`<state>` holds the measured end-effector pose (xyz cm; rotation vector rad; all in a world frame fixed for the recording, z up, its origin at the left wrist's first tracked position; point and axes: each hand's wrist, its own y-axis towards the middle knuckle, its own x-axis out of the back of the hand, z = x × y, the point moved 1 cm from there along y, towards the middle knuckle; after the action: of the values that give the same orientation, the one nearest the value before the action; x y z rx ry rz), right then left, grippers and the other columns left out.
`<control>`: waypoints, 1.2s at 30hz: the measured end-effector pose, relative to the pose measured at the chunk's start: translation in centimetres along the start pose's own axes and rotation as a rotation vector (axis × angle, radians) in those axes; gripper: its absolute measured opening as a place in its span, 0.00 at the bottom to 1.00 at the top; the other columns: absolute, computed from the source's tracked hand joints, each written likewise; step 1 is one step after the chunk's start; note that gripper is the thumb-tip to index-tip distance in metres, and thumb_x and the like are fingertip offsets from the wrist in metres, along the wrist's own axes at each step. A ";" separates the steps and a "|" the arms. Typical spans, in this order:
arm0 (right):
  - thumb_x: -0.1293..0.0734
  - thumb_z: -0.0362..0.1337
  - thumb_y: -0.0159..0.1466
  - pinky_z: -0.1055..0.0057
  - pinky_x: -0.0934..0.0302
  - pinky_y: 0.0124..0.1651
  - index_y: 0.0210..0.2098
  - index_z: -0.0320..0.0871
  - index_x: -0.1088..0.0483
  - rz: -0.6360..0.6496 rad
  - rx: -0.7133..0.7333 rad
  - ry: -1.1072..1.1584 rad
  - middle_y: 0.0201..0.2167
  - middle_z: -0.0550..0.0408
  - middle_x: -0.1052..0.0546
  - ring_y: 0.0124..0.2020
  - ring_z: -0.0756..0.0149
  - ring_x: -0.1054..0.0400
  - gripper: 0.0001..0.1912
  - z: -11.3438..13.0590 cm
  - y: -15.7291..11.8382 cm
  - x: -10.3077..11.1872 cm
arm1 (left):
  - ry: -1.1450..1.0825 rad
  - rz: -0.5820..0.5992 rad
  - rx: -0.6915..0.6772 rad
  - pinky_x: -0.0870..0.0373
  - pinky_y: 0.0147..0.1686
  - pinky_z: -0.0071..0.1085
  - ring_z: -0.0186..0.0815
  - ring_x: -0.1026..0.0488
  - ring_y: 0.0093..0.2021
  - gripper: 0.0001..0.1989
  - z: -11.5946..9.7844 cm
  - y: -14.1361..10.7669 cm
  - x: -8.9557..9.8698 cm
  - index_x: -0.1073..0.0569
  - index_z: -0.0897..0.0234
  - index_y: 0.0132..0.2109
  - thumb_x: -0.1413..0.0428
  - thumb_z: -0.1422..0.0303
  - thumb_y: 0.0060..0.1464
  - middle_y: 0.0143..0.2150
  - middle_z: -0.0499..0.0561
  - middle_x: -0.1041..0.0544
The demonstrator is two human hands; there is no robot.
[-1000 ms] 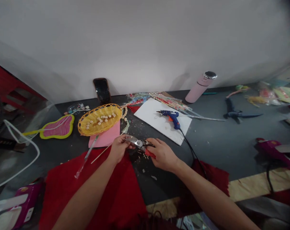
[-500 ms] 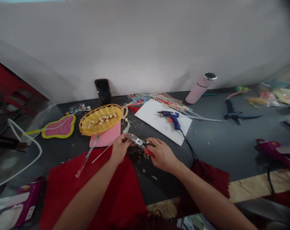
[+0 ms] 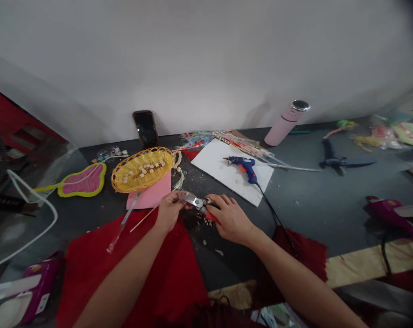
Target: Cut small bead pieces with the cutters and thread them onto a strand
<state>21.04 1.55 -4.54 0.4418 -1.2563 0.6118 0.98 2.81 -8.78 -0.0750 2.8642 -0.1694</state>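
My right hand (image 3: 231,218) is closed around the red handles (image 3: 211,216) of a pair of shears. Their silver blades (image 3: 191,199) point left and reach the fingertips of my left hand (image 3: 169,210). That hand is closed on a thin wooden stick (image 3: 144,219), whose long end sticks out down and to the left over a red cloth (image 3: 124,273). Where the stick meets the blades is hidden by my fingers. Small pale cut bits (image 3: 208,222) lie on the dark table below the shears.
A yellow basket (image 3: 117,186) with several pale pieces stands on pink paper (image 3: 151,196). A blue glue gun (image 3: 247,169) lies on a white board (image 3: 209,157), its cord trailing right of my hand. Behind are a phone (image 3: 145,130), a pink bottle (image 3: 282,127) and patterned sticks (image 3: 240,145).
The view has shifted very slightly. My fingers on the shears' handles look a little straighter; both hands otherwise stay in the same place.
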 end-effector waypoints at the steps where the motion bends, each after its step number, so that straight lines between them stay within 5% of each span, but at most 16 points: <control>1: 0.39 0.30 0.54 0.59 0.48 0.50 0.49 0.45 0.34 -0.001 0.004 0.005 0.58 0.49 0.41 0.52 0.54 0.45 0.22 -0.1 0.0 0.0 | 0.002 0.006 0.005 0.35 0.26 0.24 0.28 0.30 0.24 0.05 -0.1 0.0 0.0 0.25 0.69 0.32 0.43 0.75 0.43 0.26 0.48 0.24; 13: 0.38 0.29 0.54 0.65 0.42 0.49 0.34 0.43 0.29 -0.076 0.036 0.058 0.51 0.48 0.34 0.46 0.60 0.38 0.10 -0.3 0.0 -1.1 | 0.013 -0.007 0.011 0.35 0.25 0.24 0.29 0.31 0.24 0.05 -0.1 -0.3 -0.1 0.25 0.68 0.31 0.41 0.72 0.44 0.25 0.48 0.24; 23: 0.39 0.30 0.55 0.60 0.46 0.48 0.47 0.46 0.33 -0.026 0.006 -0.039 0.59 0.49 0.41 0.51 0.54 0.43 0.20 0.1 0.0 0.0 | -0.007 0.002 0.007 0.35 0.26 0.24 0.28 0.31 0.23 0.04 -0.1 -0.1 0.0 0.25 0.68 0.32 0.42 0.74 0.44 0.26 0.47 0.24; 36: 0.39 0.30 0.54 0.60 0.46 0.49 0.46 0.45 0.32 -0.002 0.028 0.008 0.55 0.48 0.38 0.50 0.55 0.42 0.20 -0.4 0.0 0.3 | -0.008 0.019 0.057 0.33 0.27 0.25 0.27 0.31 0.21 0.05 0.0 0.0 0.1 0.25 0.68 0.32 0.41 0.72 0.43 0.26 0.48 0.24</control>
<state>21.40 1.82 -4.39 0.4629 -1.2409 0.6295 0.93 2.77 -8.81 -0.0375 2.8485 -0.2469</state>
